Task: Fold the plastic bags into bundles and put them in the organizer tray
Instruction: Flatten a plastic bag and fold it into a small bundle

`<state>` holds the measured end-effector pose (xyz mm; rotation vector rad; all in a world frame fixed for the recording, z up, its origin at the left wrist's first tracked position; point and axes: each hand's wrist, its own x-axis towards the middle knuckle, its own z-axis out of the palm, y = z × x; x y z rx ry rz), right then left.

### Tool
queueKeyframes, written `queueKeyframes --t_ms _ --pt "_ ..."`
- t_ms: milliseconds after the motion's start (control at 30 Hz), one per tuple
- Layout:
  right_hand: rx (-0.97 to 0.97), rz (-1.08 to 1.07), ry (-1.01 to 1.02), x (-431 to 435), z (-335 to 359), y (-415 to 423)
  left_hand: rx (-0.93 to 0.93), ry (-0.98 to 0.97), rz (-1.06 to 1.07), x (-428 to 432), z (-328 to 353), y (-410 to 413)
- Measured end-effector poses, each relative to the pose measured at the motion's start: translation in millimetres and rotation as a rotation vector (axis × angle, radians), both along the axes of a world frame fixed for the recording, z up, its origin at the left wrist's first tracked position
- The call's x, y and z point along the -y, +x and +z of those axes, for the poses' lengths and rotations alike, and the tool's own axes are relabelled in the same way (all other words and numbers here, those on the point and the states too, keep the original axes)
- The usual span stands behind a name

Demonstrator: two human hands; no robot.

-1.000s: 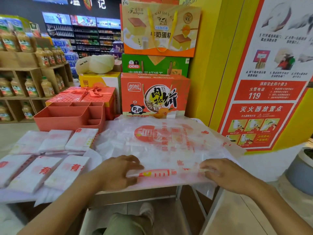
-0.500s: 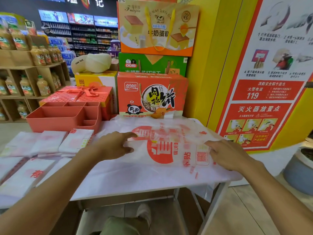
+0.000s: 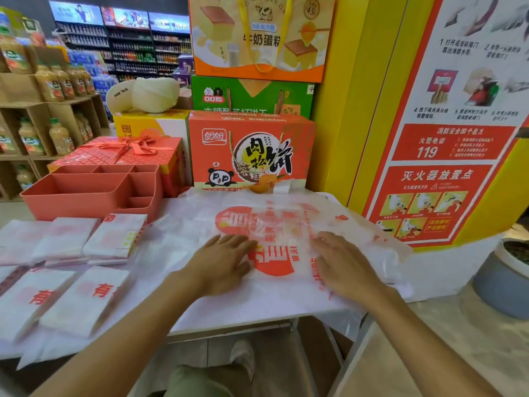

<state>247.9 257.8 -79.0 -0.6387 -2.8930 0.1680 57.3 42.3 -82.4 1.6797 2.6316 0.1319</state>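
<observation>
Both hands are lying flat, fingers straight, gripping nothing; the left hand (image 3: 221, 263) and right hand (image 3: 342, 263) are pressing a plastic bag (image 3: 274, 253) onto the table (image 3: 243, 313); folded bundles (image 3: 114, 236) are sitting beside the red tray (image 3: 86, 193).

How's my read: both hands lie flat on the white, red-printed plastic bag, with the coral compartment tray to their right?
Wrong side: the head view shows the coral compartment tray to their left. Left hand and right hand do lie flat on the white, red-printed plastic bag.
</observation>
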Motion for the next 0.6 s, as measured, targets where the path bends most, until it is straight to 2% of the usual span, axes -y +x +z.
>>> queueKeyframes --t_ms 167,367,500,600 --pt "0.156 0.044 -0.08 15.7 -23.8 -7.3 0.044 0.012 0.002 -0.9 -25.2 9.0" --pt "0.263 -0.025 -0.023 -14.5 -21.0 3.7 0.025 -0.043 0.012 19.8 -24.1 -5.6" --pt "0.183 -0.143 0.035 -11.4 -19.6 -1.5 0.037 -0.009 0.053 29.3 -30.2 -16.3" --pt "0.061 -0.116 0.011 15.1 -22.5 -15.1 0.052 0.024 0.057 30.9 -34.9 -18.0"
